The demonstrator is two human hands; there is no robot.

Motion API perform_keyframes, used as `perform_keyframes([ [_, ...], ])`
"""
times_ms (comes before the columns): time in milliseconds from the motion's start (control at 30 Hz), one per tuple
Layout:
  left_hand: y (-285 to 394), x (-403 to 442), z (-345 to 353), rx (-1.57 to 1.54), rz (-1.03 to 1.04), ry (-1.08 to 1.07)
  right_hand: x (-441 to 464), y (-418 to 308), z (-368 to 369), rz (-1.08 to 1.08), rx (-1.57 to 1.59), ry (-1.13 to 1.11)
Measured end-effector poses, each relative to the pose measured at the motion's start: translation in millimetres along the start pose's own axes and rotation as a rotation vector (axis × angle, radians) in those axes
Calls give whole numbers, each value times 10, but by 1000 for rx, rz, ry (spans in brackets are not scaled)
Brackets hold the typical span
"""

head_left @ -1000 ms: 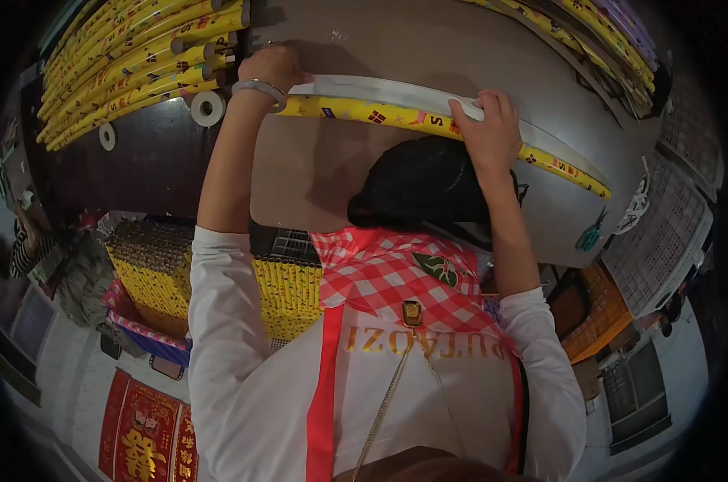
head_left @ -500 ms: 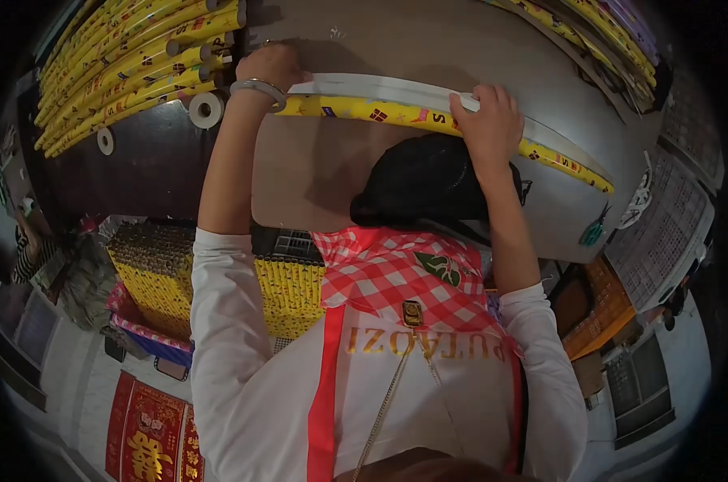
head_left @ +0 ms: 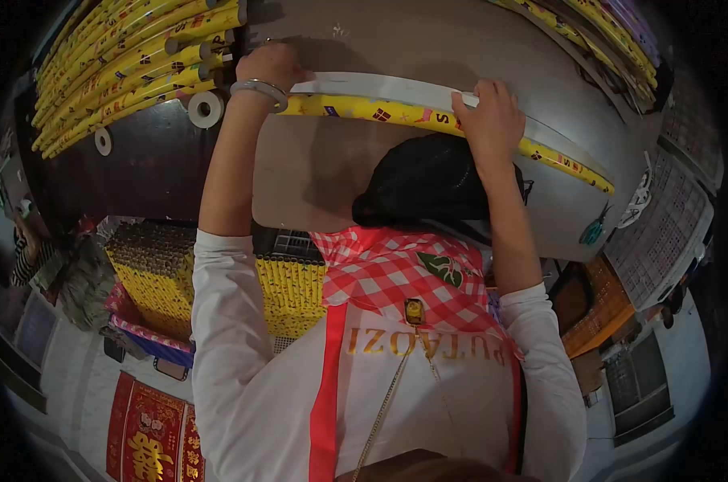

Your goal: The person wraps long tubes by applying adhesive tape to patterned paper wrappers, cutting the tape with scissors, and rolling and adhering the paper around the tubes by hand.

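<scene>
A long yellow patterned tube (head_left: 380,111) lies across the grey-brown table, with a pale white strip (head_left: 380,83) along its far edge. My left hand (head_left: 269,66), bracelet at its wrist, is closed at the left end of the strip; its fingertips are partly hidden. Farther right, my right hand (head_left: 492,120) is closed over tube and strip, thumb toward the left. Just nearer to my body than the tube sits a black fabric item (head_left: 428,181).
Many yellow tubes (head_left: 139,72) are piled at upper left beside a tape roll (head_left: 206,109). Teal snips (head_left: 595,229) lie at the table's right. More tubes stand upright (head_left: 288,293) below left. Another person (head_left: 26,245) is at far left.
My right hand has moved very slightly away from my body, still on the tube. My left hand stays at the left end.
</scene>
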State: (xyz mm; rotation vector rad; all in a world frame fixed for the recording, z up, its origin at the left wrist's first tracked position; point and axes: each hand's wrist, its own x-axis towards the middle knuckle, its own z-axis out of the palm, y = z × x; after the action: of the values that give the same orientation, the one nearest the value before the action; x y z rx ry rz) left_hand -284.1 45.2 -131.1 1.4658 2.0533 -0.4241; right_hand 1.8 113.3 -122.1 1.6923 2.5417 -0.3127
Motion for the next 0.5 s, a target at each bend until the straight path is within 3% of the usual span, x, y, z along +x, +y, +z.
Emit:
perform_keyframes([
  [233, 6, -25, 29, -30, 8, 25, -1, 0, -10, 1, 49, -14],
  [500, -30, -107, 235, -12, 23, 306, 14, -33, -50, 20, 51, -74],
])
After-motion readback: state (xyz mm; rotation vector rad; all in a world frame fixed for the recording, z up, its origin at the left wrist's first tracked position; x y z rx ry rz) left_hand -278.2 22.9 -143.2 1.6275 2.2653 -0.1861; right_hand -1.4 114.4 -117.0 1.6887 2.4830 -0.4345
